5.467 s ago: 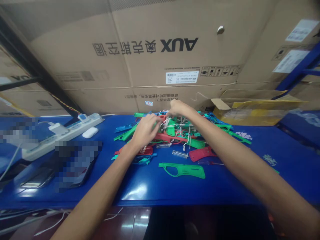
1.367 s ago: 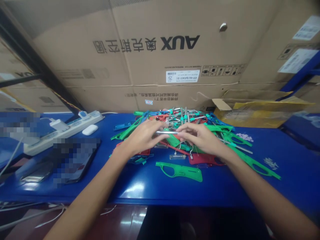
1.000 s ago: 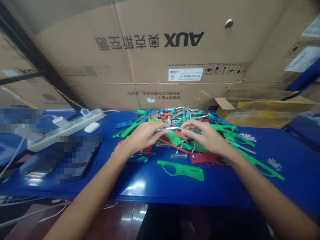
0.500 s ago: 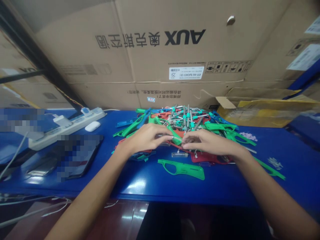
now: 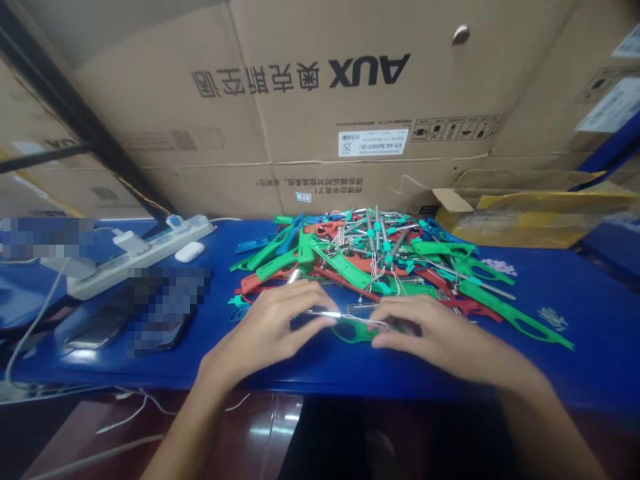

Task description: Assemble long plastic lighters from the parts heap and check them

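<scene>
My left hand [image 5: 280, 323] pinches a slim metal tube [image 5: 324, 313] between thumb and fingers. Thin white wires [image 5: 359, 320] run from the tube's right end to my right hand [image 5: 433, 333], whose thumb and fingers are closed on them. Below the wires a green lighter casing half [image 5: 351, 332] lies on the table, partly hidden by my hands. Just beyond is a heap of green, red and blue plastic lighter casing parts, including a long green handle piece [image 5: 345, 265]. Metal tubes with teal collars [image 5: 379, 233] and loose wires lie on top of the heap.
The blue table [image 5: 295, 370] carries a white power strip [image 5: 150, 257], a white earbud case [image 5: 189, 251] and dark phones [image 5: 100, 323] on the left. Small pale pieces [image 5: 553, 319] lie at right. A large cardboard box [image 5: 300, 133] stands behind, with an open carton [image 5: 530, 220] beside it.
Both hands have come back from the heap toward the table's near edge, over the green casing half. The metal tube now shows in my left hand, its wires stretched to my right.
</scene>
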`<control>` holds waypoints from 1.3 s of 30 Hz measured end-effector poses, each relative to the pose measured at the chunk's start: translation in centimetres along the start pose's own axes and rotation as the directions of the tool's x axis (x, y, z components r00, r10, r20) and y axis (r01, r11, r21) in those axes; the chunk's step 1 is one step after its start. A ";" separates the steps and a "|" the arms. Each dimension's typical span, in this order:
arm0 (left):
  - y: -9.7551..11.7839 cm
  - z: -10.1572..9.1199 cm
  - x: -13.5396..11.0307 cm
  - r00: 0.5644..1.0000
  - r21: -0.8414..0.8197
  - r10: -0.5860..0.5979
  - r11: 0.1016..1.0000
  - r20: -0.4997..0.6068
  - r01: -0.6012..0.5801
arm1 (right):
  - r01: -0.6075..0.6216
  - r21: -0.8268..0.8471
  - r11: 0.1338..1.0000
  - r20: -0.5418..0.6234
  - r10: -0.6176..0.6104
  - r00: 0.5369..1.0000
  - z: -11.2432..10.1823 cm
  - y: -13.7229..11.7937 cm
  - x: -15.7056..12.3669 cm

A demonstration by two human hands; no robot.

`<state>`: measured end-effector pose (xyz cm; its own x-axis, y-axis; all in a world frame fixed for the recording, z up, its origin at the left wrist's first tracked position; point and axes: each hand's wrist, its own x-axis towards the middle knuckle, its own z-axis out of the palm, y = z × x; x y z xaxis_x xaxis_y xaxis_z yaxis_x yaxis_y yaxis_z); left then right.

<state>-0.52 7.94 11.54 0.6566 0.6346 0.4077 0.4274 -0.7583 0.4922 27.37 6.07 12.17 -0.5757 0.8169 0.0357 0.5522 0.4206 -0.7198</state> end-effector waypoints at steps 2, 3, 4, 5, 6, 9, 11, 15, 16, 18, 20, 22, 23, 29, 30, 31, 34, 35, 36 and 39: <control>0.0 1.2 -1.3 0.998 0.021 -0.013 1.000 -0.063 0.015 | -0.061 0.023 0.998 -0.214 0.065 0.975 2.5 0.5 -1.2; -0.1 1.8 -1.8 0.995 0.021 -0.028 0.999 -0.099 0.030 | -0.088 0.049 0.995 -0.317 0.099 0.943 3.6 0.8 -1.5; -0.2 2.3 -2.1 0.991 0.016 -0.046 0.999 -0.129 0.048 | -0.105 0.081 0.991 -0.398 0.128 0.908 4.7 1.1 -1.7; -0.3 2.8 -2.4 0.986 0.011 -0.064 0.998 -0.152 0.066 | -0.107 0.113 0.988 -0.466 0.148 0.872 5.6 1.4 -1.8; -0.5 3.2 -2.5 0.983 0.010 -0.077 0.997 -0.164 0.079 | -0.098 0.136 0.986 -0.514 0.155 0.844 6.3 1.6 -1.7; -0.9 3.9 -2.9 0.980 0.023 -0.095 0.995 -0.177 0.100 | -0.046 0.118 0.992 -0.600 0.109 0.792 7.5 1.8 -1.2; -1.1 4.0 -3.2 0.979 -0.009 -0.124 0.992 -0.159 0.125 | 0.010 0.053 0.999 -0.630 0.026 0.776 7.8 1.7 -1.0; -1.3 4.1 -3.8 0.971 -0.082 -0.189 0.981 -0.144 0.178 | 0.083 -0.041 0.996 -0.628 -0.090 0.773 7.9 1.4 -1.2; -1.3 4.1 -3.9 0.966 -0.090 -0.203 0.978 -0.159 0.190 | 0.075 -0.044 0.996 -0.620 -0.086 0.780 7.9 1.4 -1.3; -1.2 4.2 -3.9 0.961 -0.110 -0.224 0.972 -0.161 0.208 | 0.047 -0.041 0.998 -0.607 -0.062 0.792 7.8 1.4 -1.5; -1.0 4.2 -3.8 0.966 -0.130 -0.223 0.970 -0.132 0.207 | 0.023 -0.040 0.999 -0.602 -0.043 0.797 7.8 1.5 -1.7; -0.9 4.2 -3.7 0.968 -0.137 -0.219 0.970 -0.120 0.202 | 0.003 -0.047 0.999 -0.608 -0.031 0.794 7.8 1.5 -1.8; -0.8 4.1 -3.7 0.966 -0.130 -0.223 0.970 -0.127 0.207 | -0.006 -0.051 0.999 -0.614 -0.027 0.789 7.8 1.5 -1.8; -1.1 4.5 -3.0 0.964 -0.037 -0.222 0.975 -0.148 0.219 | -0.070 -0.099 0.993 -0.606 -0.004 0.795 8.2 1.6 -1.8; -1.1 4.6 -3.0 0.964 -0.022 -0.219 0.976 -0.152 0.218 | -0.079 -0.113 0.990 -0.607 -0.006 0.795 8.3 1.6 -1.8; -1.2 4.7 -2.9 0.964 -0.009 -0.217 0.976 -0.154 0.218 | -0.084 -0.124 0.989 -0.609 -0.009 0.793 8.3 1.6 -1.8; -1.2 4.8 -2.8 0.966 0.022 -0.216 0.975 -0.140 0.221 | -0.092 -0.134 0.987 -0.626 -0.012 0.780 8.2 1.6 -2.0; -1.1 4.8 -2.9 0.967 0.028 -0.217 0.974 -0.135 0.223 | -0.091 -0.130 0.987 -0.632 -0.012 0.775 8.2 1.6 -2.0; -1.1 4.8 -2.9 0.967 0.030 -0.218 0.974 -0.133 0.223 | -0.086 -0.126 0.988 -0.634 -0.014 0.773 8.2 1.5 -2.1; -0.8 4.6 -2.9 0.968 0.010 -0.209 0.977 -0.136 0.213 | -0.051 -0.104 0.993 -0.629 -0.026 0.777 8.1 1.4 -2.4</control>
<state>0.09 5.99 6.37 0.4620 0.7936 0.3959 0.5636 -0.6074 0.5599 24.64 1.51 5.49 -0.0817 0.8720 0.4826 0.6405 0.4169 -0.6449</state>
